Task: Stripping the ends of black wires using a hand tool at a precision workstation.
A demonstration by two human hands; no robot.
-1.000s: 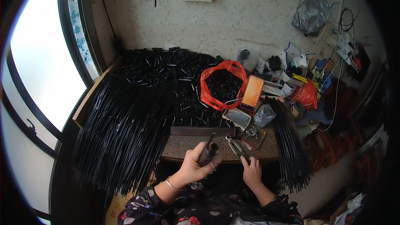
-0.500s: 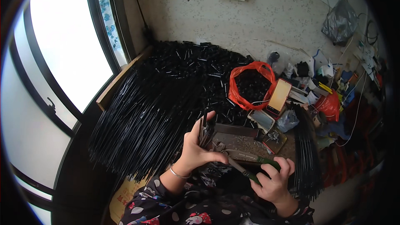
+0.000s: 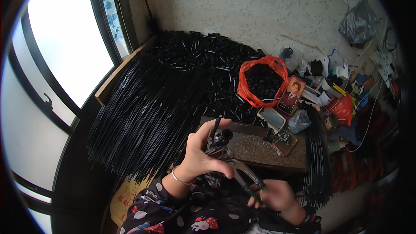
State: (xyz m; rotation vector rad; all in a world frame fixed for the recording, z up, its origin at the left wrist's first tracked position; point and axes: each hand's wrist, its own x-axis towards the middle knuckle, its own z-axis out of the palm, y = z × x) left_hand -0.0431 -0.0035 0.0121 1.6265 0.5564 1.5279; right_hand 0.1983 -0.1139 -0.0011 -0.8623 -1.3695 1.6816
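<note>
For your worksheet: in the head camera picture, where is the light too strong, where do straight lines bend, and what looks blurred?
Head view: the window is blown out white; its frame bows with the fisheye rim, whose corners go black; the right hand and pliers look slightly soft.

The left hand (image 3: 201, 158) closes around a bundle of black rods (image 3: 215, 136), hiding their lower ends. The pliers (image 3: 242, 175) are blurred where they meet the bundle, so what their jaws bite cannot be told. The right hand (image 3: 275, 195) covers the handle ends. The heap of black wires (image 3: 143, 117) hides most of the bench (image 3: 260, 149). Small metal bits in the tray (image 3: 284, 141) are too small to tell apart.
</note>
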